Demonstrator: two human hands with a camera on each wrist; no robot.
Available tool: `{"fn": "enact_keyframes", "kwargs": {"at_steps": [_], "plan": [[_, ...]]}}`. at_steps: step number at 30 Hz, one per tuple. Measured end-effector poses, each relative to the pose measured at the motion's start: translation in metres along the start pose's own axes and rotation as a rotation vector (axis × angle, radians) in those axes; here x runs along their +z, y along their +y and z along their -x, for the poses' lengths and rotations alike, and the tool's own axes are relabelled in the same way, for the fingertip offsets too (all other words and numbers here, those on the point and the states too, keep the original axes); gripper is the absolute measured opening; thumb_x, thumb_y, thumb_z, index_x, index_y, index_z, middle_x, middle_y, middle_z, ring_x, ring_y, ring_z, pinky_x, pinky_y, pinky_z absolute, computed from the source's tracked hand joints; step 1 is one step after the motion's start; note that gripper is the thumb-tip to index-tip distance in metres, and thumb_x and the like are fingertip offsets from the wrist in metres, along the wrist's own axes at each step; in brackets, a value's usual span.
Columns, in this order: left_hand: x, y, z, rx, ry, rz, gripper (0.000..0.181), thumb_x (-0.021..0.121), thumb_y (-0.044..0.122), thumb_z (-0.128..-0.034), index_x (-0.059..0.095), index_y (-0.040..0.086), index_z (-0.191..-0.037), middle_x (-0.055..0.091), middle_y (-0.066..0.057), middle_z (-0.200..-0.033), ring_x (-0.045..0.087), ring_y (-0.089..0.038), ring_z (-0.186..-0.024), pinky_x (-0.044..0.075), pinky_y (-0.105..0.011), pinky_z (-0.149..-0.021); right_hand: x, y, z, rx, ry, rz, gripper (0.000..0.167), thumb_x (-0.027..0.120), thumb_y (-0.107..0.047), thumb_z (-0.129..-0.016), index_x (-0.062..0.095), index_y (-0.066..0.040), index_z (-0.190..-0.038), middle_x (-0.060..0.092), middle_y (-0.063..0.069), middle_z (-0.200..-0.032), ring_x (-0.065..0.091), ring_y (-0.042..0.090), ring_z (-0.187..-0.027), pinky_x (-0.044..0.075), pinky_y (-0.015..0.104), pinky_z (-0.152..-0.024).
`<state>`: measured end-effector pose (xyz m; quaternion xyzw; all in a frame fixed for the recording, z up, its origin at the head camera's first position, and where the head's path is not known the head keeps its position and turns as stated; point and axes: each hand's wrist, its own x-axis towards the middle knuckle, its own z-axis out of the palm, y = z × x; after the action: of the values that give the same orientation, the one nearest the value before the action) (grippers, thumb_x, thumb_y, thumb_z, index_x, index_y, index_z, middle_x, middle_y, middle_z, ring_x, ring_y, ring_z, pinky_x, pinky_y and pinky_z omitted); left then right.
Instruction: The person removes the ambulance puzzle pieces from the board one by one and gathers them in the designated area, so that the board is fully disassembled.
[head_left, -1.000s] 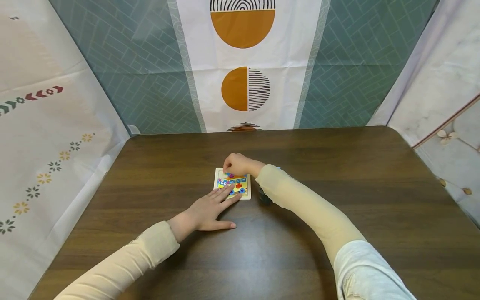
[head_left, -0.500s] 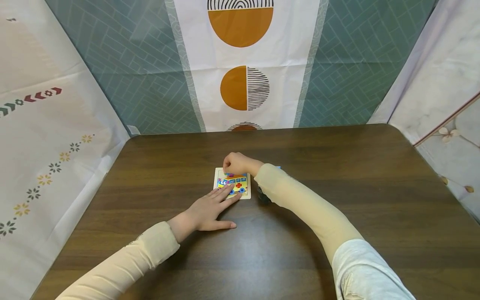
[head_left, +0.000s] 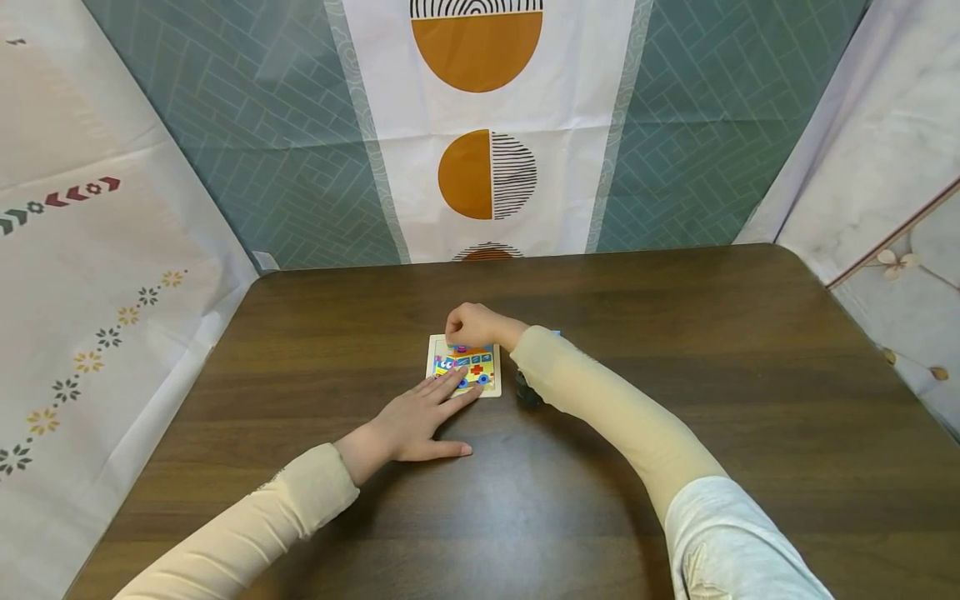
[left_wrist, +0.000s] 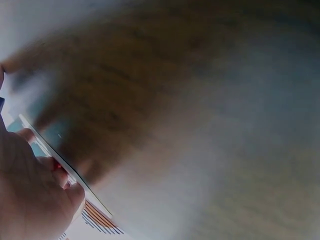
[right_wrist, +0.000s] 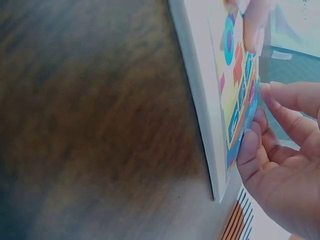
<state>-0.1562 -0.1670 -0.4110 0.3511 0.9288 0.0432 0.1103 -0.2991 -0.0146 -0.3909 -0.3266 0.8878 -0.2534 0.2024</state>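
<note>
A small cream-rimmed puzzle board (head_left: 498, 393) with a bright yellow vehicle picture lies on the table. My left hand (head_left: 414, 423) rests palm down, fingers spread, its fingertips on the board's near part. At the far edge is my right hand (head_left: 480, 327), fingers curled. The right wrist view shows the right hand (right_wrist: 287, 167) pinching a blue piece (right_wrist: 254, 107) at the picture's top side between thumb and fingers; how far it sits in the board (right_wrist: 196, 95) cannot be told. In the left wrist view, the left hand (left_wrist: 35, 192) is beside the board's edge (left_wrist: 75, 175).
The brown wooden table (head_left: 615, 542) extends around both arms. A dark object (head_left: 528, 392) shows below the right cuff, and a small blue thing (head_left: 557, 332) peeks out behind that sleeve. Patterned cloths (head_left: 300, 200) hang behind the table and at its sides.
The head view has shifted slightly. Both hands have stayed in place at the board, with no clear movement of the fingers.
</note>
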Motion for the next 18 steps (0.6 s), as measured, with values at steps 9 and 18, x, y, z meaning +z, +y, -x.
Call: {"fn": "enact_keyframes", "kwargs": {"at_steps": [9, 18], "plan": [[-0.0024, 0.0001, -0.0016, -0.018, 0.006, -0.002, 0.081, 0.05, 0.064, -0.0876, 0.026, 0.021, -0.152, 0.013, -0.012, -0.159, 0.016, -0.027, -0.146, 0.023, -0.046, -0.116, -0.0016, 0.0016, -0.0018, 0.0, 0.002, -0.027, 0.022, 0.055, 0.002, -0.085, 0.067, 0.0, -0.103, 0.065, 0.011, -0.1, 0.054, 0.017, -0.086, 0.048, 0.026, -0.085], [-0.0064, 0.0078, -0.0053, -0.071, -0.034, 0.006, 0.085, 0.048, 0.065, -0.0881, 0.021, 0.017, -0.153, 0.014, -0.013, -0.159, 0.018, -0.028, -0.146, 0.025, -0.049, -0.114, -0.0011, 0.0054, -0.0009, 0.012, 0.005, -0.086, 0.026, 0.053, 0.008, -0.084, 0.07, 0.0, -0.101, 0.067, 0.011, -0.101, 0.056, 0.017, -0.087, 0.049, 0.026, -0.084]]}}
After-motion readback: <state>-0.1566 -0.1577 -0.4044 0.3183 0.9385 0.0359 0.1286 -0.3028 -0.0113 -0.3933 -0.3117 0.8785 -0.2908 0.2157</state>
